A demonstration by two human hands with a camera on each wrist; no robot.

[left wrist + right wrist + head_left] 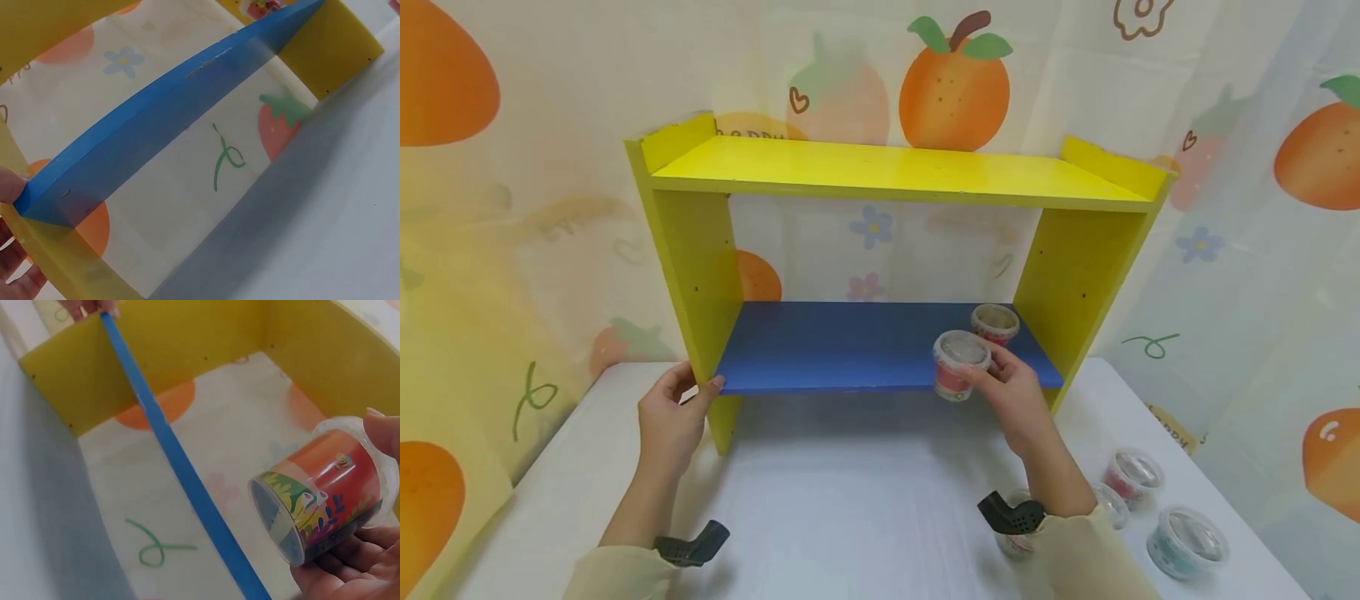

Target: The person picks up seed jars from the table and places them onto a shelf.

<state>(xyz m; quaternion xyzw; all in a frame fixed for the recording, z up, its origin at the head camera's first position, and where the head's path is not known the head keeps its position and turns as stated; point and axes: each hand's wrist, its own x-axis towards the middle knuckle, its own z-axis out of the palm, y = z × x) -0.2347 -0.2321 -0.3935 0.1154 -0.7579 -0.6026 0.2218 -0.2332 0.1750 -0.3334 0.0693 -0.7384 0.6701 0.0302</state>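
Observation:
A yellow rack with a blue shelf board stands on a white-covered table. My left hand grips its left side panel, thumb at the blue board's front edge and fingers behind the panel, as the left wrist view also shows. In my right hand is a small lidded plastic cup, pinched between thumb and fingers, in front of the board's right part. The right wrist view shows this cup tipped sideways, with a red, flowery print. Behind it, a similar lidded cup sits on the board's right end.
At the table's right, several more lidded cups stand: a pink one, a teal one and others partly behind the right forearm, including one near its wrist strap. A fruit-print cloth hangs behind the rack.

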